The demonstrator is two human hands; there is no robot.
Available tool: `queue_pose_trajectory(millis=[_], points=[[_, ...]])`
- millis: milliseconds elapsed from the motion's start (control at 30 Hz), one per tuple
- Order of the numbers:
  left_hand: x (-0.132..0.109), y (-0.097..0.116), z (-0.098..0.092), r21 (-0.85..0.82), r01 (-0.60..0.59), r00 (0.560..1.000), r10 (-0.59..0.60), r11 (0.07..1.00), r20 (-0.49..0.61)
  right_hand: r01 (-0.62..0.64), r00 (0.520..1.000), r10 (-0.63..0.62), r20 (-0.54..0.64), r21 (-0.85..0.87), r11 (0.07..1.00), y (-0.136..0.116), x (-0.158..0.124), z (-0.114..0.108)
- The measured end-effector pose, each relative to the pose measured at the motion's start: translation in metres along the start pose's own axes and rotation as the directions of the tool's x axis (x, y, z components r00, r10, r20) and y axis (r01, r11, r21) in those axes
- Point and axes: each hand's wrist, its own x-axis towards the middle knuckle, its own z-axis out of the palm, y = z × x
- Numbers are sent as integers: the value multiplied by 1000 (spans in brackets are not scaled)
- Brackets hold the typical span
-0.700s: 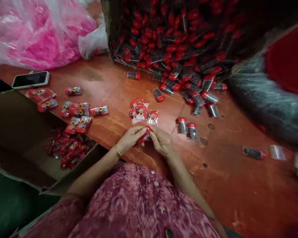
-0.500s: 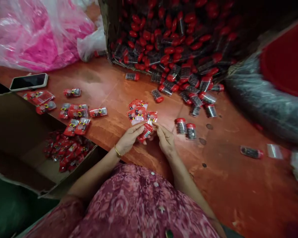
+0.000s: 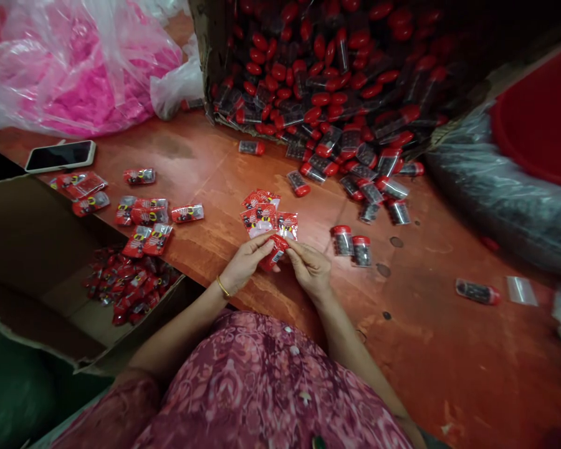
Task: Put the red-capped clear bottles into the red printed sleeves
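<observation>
My left hand, with a gold bangle at the wrist, and my right hand both pinch a red plastic sachet between their fingertips. A small bottle shows through its clear window. Just above my hands lies a small stack of similar red sachets, close to my fingers. Two loose red-capped bottles stand to the right of my right hand on the reddish-brown table.
A tipped cardboard box spills red-capped bottles onto the table. On the left are sachets, a smartphone and an open carton of sachets. A pink plastic bag lies behind, and a grey wrapped bundle sits right.
My right hand's fingers have closed onto the top of the red sachet after being slightly apart from it. The sachet has shifted a little upward between my hands.
</observation>
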Motion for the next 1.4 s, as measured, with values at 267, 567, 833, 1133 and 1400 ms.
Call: queue_pose_trajectory(millis=[267, 567, 833, 1133, 1400], points=[[-1, 0, 4, -70, 30, 1000, -31, 997, -6, 28, 992, -32, -120, -33, 999, -7, -2, 0], [-4, -6, 4, -6, 39, 999, -39, 999, -3, 203, 971, -239, -28, -431, 879, -11, 5, -4], [-5, -3, 7, 72, 50, 999, -50, 996, 4, 58, 995, -80, -66, -285, 957, -4, 2, -4], [-9, -12, 8, 209, -22, 998, 32, 978, -47, -72, 996, 74, 53, -33, 997, -4, 0, 1], [-11, -15, 0, 173, -103, 995, 103, 980, 6, -123, 992, 123, 7, 23, 992, -4, -6, 7]])
